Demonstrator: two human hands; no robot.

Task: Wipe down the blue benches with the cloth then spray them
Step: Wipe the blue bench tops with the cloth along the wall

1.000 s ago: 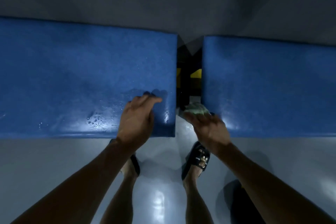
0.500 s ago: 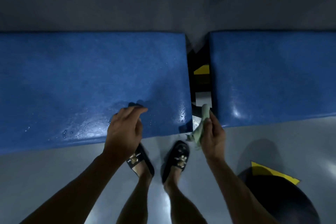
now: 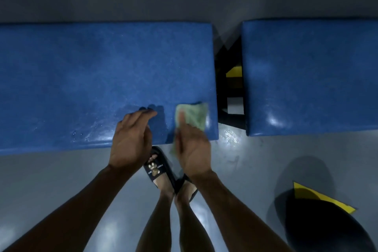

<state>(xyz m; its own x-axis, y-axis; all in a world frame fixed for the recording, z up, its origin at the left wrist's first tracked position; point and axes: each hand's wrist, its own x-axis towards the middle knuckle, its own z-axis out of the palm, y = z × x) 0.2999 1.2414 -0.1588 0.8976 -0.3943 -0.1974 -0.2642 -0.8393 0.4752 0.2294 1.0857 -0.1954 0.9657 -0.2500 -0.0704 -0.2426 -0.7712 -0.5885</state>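
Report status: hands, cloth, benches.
Right hand presses cloth flat on left bench, near corner. Left hand rests fingertips beside it, open. Right bench untouched. Nothing in the way.

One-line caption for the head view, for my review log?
Right hand presses a green cloth onto the left blue bench near its right end; left hand rests fingertips beside it.
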